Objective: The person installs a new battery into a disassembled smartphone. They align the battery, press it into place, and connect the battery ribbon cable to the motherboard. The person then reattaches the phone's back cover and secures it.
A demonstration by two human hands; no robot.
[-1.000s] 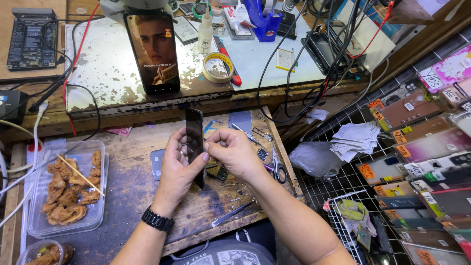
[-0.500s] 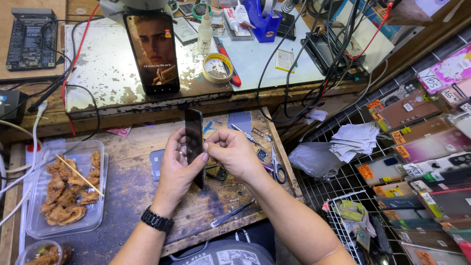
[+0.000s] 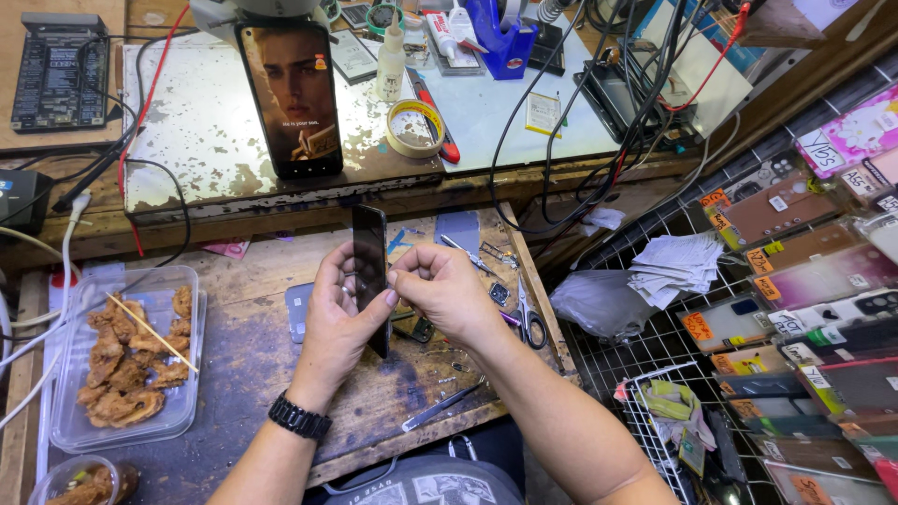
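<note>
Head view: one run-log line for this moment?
left hand: holds dark phone upright | right hand: pinches its edge | nearby: scissors, tweezers

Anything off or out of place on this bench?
Yes. An open tray of fried food with a wooden skewer sits on the wooden bench, beside the dark phone held by the left hand and right hand. The upper shelf's white surface is badly peeled.

A phone repair stall: scarred wooden workbench, tweezers, scissors, tangled cables, racks of phone cases.
</note>
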